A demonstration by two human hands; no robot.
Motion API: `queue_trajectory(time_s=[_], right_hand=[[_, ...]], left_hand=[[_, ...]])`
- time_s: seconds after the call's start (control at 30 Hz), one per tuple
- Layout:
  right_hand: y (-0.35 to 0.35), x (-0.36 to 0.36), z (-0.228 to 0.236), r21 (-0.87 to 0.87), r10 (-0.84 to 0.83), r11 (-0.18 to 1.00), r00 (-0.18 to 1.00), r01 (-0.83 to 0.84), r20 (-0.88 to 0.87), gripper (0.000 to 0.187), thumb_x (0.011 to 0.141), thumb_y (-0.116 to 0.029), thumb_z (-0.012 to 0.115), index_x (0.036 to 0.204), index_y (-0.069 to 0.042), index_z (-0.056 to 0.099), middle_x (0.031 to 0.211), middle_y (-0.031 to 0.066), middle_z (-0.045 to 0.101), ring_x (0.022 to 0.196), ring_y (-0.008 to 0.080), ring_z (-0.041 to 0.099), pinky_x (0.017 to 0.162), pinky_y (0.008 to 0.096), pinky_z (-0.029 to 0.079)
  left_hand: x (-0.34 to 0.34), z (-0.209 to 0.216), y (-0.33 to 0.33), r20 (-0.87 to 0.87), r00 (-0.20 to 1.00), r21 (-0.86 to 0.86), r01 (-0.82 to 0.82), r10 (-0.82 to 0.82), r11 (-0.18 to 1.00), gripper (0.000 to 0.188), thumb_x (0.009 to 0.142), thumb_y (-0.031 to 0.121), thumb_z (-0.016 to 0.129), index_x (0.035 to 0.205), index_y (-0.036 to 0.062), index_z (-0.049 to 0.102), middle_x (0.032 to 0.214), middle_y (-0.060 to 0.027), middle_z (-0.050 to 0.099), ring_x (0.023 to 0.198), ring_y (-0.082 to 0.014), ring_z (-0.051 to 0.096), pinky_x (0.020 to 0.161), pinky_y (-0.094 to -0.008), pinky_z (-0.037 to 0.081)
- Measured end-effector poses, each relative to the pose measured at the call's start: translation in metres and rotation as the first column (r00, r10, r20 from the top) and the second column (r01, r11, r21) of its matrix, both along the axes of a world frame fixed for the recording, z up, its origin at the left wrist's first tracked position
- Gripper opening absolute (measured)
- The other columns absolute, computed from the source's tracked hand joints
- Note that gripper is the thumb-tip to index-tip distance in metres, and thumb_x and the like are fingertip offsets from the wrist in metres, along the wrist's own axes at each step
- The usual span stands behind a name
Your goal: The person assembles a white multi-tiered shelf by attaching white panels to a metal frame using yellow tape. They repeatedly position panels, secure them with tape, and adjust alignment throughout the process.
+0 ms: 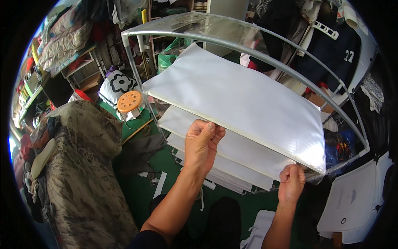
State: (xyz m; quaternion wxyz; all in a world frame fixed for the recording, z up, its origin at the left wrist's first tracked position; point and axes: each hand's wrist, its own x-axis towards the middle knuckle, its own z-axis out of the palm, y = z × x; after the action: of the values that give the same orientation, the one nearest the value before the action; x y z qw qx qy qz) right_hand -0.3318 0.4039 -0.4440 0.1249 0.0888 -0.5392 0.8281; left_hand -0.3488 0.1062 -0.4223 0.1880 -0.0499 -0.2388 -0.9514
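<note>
A large white plastic sheet lies as the upper shelf of a rack with a grey metal tube frame. Its back left corner curls upward. My left hand is closed on the sheet's front edge, left of the middle, thumb on top and fingers curled beneath. Farther right, close to the front right corner, my right hand pinches the same edge; its fingertips are partly hidden. Several white lower shelves hang under the sheet. Clear film spans the top of the frame.
To the left stands a seat under a camouflage cover, with clothes on it. An orange round stool is beside the rack's left post. Scraps and a white strip lie on the green floor. White panels lean at the right.
</note>
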Motion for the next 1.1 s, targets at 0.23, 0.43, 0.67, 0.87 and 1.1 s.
queue_trajectory(time_s=[0.23,0.43,0.67,0.87,1.1], right_hand=[[-0.004,-0.002,0.004,0.014,-0.011,1.0,1.0,0.011,-0.015,0.025,0.097,-0.021,0.065,0.08,-0.004,0.056,0.073,0.0038,0.052,0.06,0.0115,0.042,0.054,0.0257,0.033],[-0.013,-0.009,0.005,-0.009,-0.075,0.997,0.996,0.075,-0.043,0.022,0.099,-0.02,0.063,0.084,-0.004,0.056,0.074,0.003,0.051,0.061,0.0104,0.042,0.054,0.0245,0.033],[-0.016,-0.005,0.001,-0.056,-0.1,0.993,0.995,0.1,-0.003,0.016,0.098,-0.018,0.063,0.092,-0.005,0.058,0.078,0.0009,0.052,0.069,0.0092,0.045,0.056,0.024,0.034],[-0.008,0.0,-0.004,-0.05,-0.045,0.998,0.999,0.044,-0.01,0.016,0.098,-0.019,0.063,0.093,-0.005,0.058,0.08,0.0008,0.052,0.069,0.0093,0.046,0.057,0.0238,0.034],[-0.006,-0.002,-0.005,-0.046,-0.008,0.999,1.0,0.007,-0.019,0.02,0.099,-0.022,0.063,0.09,-0.005,0.057,0.077,0.0007,0.05,0.067,0.0092,0.043,0.058,0.0237,0.033]], left_hand=[[-0.006,-0.001,-0.001,-0.064,0.998,-0.004,0.017,-0.017,1.0,0.015,0.094,0.012,0.069,0.087,0.0099,0.056,0.091,-0.0071,0.069,0.086,-0.0188,0.068,0.083,-0.0344,0.055],[-0.019,-0.01,-0.004,-0.159,0.986,0.006,0.049,-0.048,0.999,0.016,0.093,0.014,0.07,0.087,0.0097,0.056,0.092,-0.0067,0.069,0.086,-0.0189,0.068,0.084,-0.0364,0.055],[-0.022,-0.014,-0.005,-0.173,0.978,0.057,0.125,-0.114,0.99,0.015,0.093,0.016,0.071,0.09,0.0107,0.057,0.094,-0.005,0.069,0.091,-0.0176,0.067,0.087,-0.0376,0.055],[-0.011,-0.002,-0.001,-0.044,0.993,0.086,0.113,-0.11,0.99,0.015,0.093,0.016,0.069,0.098,0.0103,0.056,0.095,-0.0037,0.069,0.093,-0.0172,0.066,0.09,-0.0379,0.054],[-0.002,0.008,-0.002,0.0,0.999,0.144,0.053,-0.053,0.988,0.015,0.094,0.013,0.067,0.103,0.0129,0.054,0.096,-0.0011,0.068,0.096,-0.0167,0.065,0.09,-0.038,0.052]])
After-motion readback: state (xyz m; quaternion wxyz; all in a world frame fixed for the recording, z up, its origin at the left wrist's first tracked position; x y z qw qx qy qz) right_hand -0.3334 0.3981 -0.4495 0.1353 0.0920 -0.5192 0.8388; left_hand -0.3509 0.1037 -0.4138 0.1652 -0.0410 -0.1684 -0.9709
